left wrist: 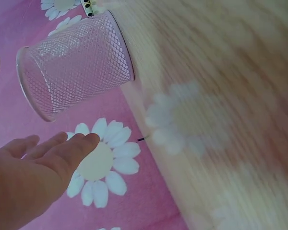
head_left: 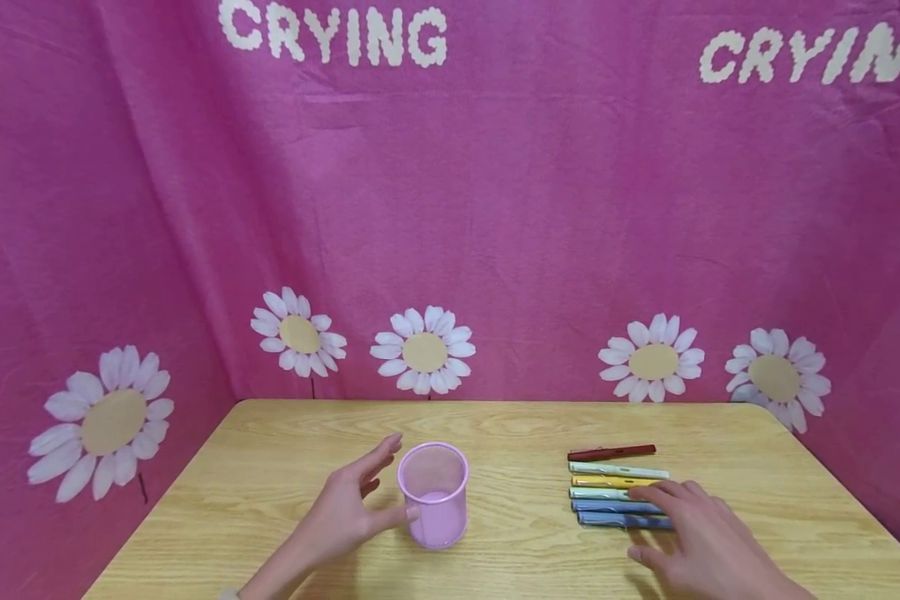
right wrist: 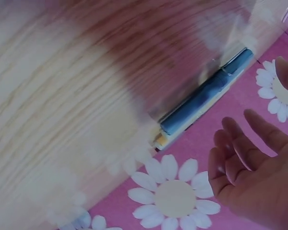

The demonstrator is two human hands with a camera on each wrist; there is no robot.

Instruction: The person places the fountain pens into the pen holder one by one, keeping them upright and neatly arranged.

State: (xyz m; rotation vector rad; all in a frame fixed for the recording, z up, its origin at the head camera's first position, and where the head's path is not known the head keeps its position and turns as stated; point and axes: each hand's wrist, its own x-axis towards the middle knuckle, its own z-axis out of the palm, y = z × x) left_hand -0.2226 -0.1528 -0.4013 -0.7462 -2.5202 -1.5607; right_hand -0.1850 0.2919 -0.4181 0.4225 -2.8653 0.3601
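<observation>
A pink mesh cup (head_left: 437, 508) stands upright on the table. My left hand (head_left: 345, 508) is at its left side, fingers spread, the thumb at the cup's near left edge; whether it touches I cannot tell. In the left wrist view the left hand (left wrist: 33, 177) is apart from the mesh cup (left wrist: 77, 64). Several pens lie side by side at the right: a dark red pen (head_left: 612, 452), a yellow pen (head_left: 607, 482), pale green ones and blue ones (head_left: 603, 521). Over their right ends hovers my right hand (head_left: 708, 533), fingers loosely bent, holding nothing. The right wrist view shows the right hand (right wrist: 259, 172) beside a blue pen (right wrist: 206, 91).
The wooden table (head_left: 510, 433) has its back edge against a pink curtain (head_left: 532, 208) printed with white daisies and lettering. More curtain hangs at the left and right sides. A stretch of table lies between the cup and the pens.
</observation>
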